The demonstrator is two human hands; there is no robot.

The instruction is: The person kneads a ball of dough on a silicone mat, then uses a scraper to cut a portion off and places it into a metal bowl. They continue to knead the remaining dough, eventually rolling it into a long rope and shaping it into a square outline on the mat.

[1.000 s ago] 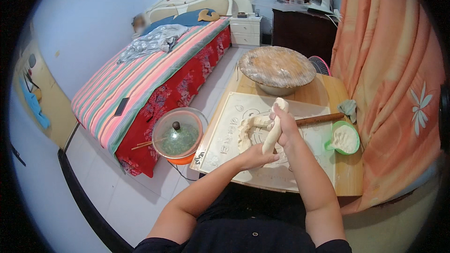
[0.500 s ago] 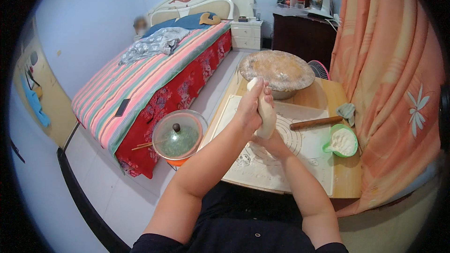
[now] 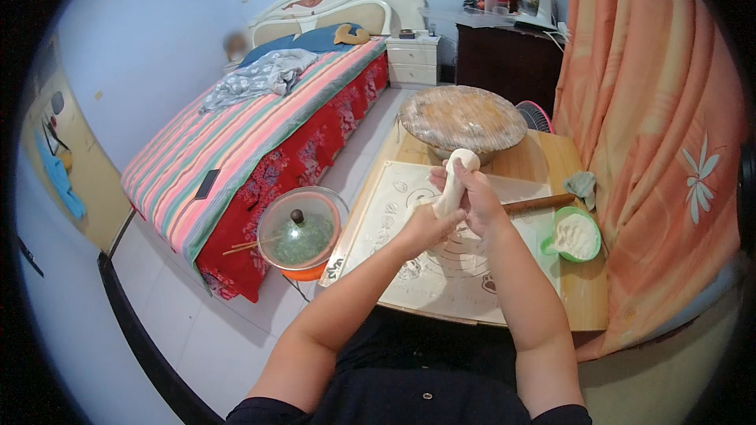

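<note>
A long piece of white dough (image 3: 451,189) is held up over the white printed mat (image 3: 370,256), its rounded top end sticking out between my hands. My left hand (image 3: 429,228) is closed round the lower part of the dough. Higher up and further right, my right hand (image 3: 478,197) grips it just under the rounded end. Behind the right wrist lies a brown wooden rolling pin (image 3: 543,204), its left part covered by that hand. To its right is a green cup of white flour (image 3: 575,238).
A large bowl (image 3: 463,116) covered with plastic film stands at the table's far side. A grey-green cloth (image 3: 581,187) lies near the orange curtain (image 3: 654,149). Left of the table is a glass-lidded pot (image 3: 298,232) with chopsticks beside it. A striped bed (image 3: 260,126) stands beyond.
My right hand has risen up the dough, while my left hand has come down to its lower part. The dough's top end now sits lower and further right.
</note>
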